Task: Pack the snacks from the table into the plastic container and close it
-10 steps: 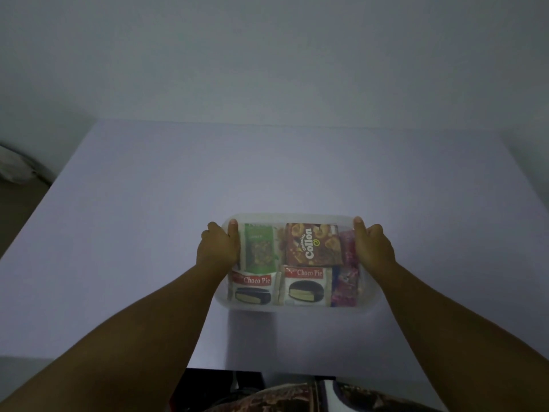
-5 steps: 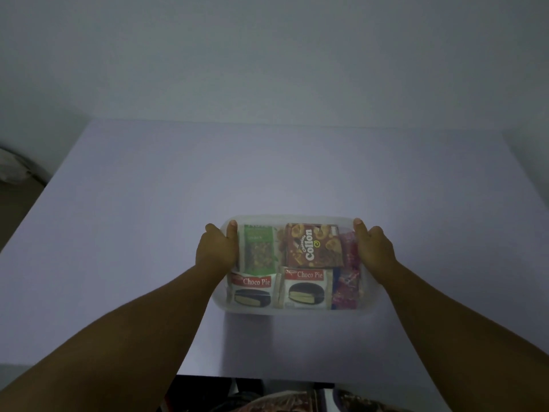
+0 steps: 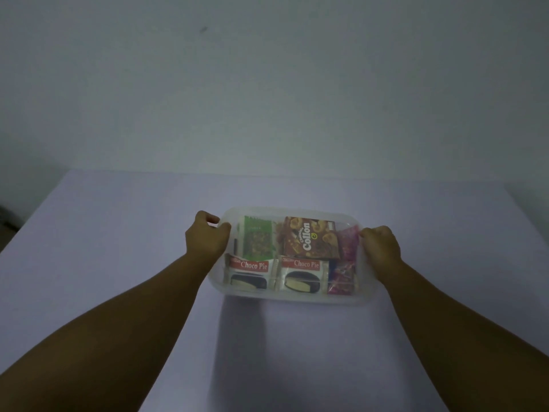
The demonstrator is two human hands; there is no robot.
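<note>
**Both hands on the packed container**

The plastic container (image 3: 292, 298) sits on the white table (image 3: 104, 233), near its front edge, with a clear lid over it. Through the lid I see a green packet (image 3: 258, 237) and a brown Collon box (image 3: 310, 237) at the back, two Choco Pie packs (image 3: 251, 272) in front, and purple wrappers (image 3: 344, 263) down the right side. My left hand (image 3: 206, 239) grips the left rim, fingers curled and pressed together. My right hand (image 3: 380, 248) clasps the right rim likewise.
</note>
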